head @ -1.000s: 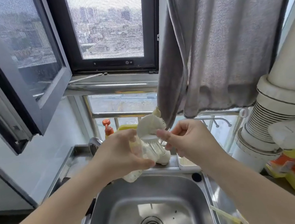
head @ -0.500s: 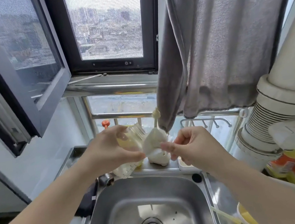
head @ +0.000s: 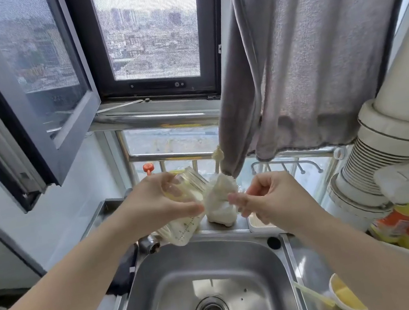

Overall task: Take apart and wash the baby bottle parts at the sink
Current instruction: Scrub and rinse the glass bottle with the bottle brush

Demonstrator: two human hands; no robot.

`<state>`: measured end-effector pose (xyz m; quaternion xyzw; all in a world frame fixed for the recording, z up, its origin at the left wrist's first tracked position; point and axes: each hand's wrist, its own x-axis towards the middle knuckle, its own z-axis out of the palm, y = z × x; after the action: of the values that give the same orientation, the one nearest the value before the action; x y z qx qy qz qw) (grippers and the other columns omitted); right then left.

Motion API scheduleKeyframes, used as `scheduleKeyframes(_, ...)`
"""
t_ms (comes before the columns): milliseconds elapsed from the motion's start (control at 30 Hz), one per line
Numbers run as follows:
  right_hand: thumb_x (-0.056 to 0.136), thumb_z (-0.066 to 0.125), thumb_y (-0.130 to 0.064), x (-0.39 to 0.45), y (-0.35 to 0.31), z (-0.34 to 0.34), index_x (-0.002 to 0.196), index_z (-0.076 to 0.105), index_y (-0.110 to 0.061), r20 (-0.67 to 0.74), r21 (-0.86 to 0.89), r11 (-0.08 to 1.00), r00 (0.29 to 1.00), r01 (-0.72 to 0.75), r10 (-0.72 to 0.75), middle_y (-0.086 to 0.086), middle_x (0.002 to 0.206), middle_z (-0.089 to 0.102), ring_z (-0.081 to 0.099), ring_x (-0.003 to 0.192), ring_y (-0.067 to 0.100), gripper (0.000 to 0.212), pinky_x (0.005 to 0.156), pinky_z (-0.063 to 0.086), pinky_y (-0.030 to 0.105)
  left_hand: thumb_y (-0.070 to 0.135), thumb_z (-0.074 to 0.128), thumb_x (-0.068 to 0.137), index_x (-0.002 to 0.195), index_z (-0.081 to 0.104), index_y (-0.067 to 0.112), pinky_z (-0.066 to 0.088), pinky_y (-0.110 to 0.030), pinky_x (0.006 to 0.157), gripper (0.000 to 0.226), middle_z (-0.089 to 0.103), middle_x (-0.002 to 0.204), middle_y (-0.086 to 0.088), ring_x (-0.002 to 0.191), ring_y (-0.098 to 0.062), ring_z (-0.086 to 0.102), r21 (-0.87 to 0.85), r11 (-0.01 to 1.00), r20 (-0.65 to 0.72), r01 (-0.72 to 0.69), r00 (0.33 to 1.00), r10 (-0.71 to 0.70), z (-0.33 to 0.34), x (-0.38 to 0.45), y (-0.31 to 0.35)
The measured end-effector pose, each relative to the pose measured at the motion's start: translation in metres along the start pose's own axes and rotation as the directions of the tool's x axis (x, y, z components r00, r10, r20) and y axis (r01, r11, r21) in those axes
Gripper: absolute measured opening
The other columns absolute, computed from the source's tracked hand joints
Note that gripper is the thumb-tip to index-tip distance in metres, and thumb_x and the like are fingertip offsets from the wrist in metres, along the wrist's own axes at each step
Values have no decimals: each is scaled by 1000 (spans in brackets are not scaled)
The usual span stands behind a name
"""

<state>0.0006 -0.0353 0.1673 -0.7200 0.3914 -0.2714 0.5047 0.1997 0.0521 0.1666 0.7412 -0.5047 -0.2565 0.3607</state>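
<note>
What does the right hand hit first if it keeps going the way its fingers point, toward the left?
Likely the white bottle brush head, right at the right hand's fingertips; it may already hold the brush. Beyond it is the bottle in the left hand. Depth is unclear.

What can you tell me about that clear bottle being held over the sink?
The baby bottle is a see-through plastic body with printed measuring marks near its base and a yellowish tint inside. It has no cap or teat on. It is tilted, open threaded neck up and to the right, base down. The left hand grips its middle above the sink.
</note>
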Motion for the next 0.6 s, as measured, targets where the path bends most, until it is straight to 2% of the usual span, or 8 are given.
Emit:
scheduleKeyframes(100, 70, 80, -36, 3, -7, 5, 65, 57, -9, -7, 21, 998, 999, 52, -52, 3, 53, 66, 63, 58, 27, 37, 54, 42, 24, 28, 84, 65, 95, 65, 28, 42, -7, 53, 36, 71, 81, 10, 67, 1, 66, -42, 999, 54, 8, 999, -6, 8, 0, 1)
scheduleKeyframes(133, 70, 80, -35, 2, -7, 5, 66, 57, -7, -1, 36, 998, 999, 53, -53, 4, 54, 66, 63, 56, 25, 37, 51, 41, 22, 27, 83, 65, 96, 67, 26, 41, -6, 51, 35, 71, 78, 10, 66, 2, 65, -59, 998, 61, 16, 998, -13, 9, 0, 1)
scheduleKeyframes(200, 71, 80, -29, 0, -4, 3, 72, 58, 2, 18, 70, 997, 999, 25, -27, 13, 61, 67, 53, 41, 10, 39, 43, 36, 15, 31, 85, 60, 98, 67, 27, 41, -6, 54, 42, 72, 79, 13, 68, 3, 66, -102, 994, 65, 51, 997, -44, 6, 0, -1)
scheduleKeyframes(233, 71, 80, -28, -2, -2, 1, 73, 58, 5, 28, 73, 997, 1000, 6, -8, 15, 63, 67, 47, 37, 5, 40, 41, 34, 14, 38, 86, 54, 100, 67, 27, 44, -10, 60, 51, 73, 81, 14, 71, 1, 68, -126, 990, 79, 66, 995, -57, 3, 0, -3)
scheduleKeyframes(333, 69, 81, -30, -5, 3, -5, 68, 56, -3, 34, 62, 997, 999, -36, 34, 14, 61, 67, 38, 37, 9, 38, 40, 31, 17, 52, 81, 40, 108, 65, 24, 51, -25, 73, 75, 74, 91, 11, 83, -7, 70, -199, 976, 139, 93, 988, -66, -2, 1, -9)
scheduleKeyframes(433, 71, 80, -31, -2, -3, -7, 67, 55, -5, 30, 92, 995, 999, -25, 23, 14, 63, 68, 39, 38, 11, 37, 40, 33, 17, 51, 83, 36, 113, 62, 19, 53, -29, 74, 86, 74, 98, 3, 89, -14, 71, -300, 948, 184, 109, 981, -55, -3, 1, -7)
scheduleKeyframes(533, 70, 78, -34, -2, -7, -9, 66, 53, -7, 41, 148, 989, 999, -12, 6, 12, 63, 68, 38, 37, 12, 37, 40, 34, 17, 53, 92, 25, 121, 54, 18, 52, -39, 81, 109, 72, 105, -8, 96, -27, 69, -461, 877, 207, 137, 977, -44, -5, 3, -9)
scheduleKeyframes(600, 66, 78, -37, -4, -7, -10, 64, 52, -8, 43, 166, 986, 999, -21, 14, 13, 62, 67, 38, 37, 13, 39, 40, 33, 18, 53, 92, 30, 126, 51, 18, 51, -44, 86, 109, 69, 111, -11, 101, -31, 67, -510, 848, 236, 142, 972, -21, -7, 3, -10)
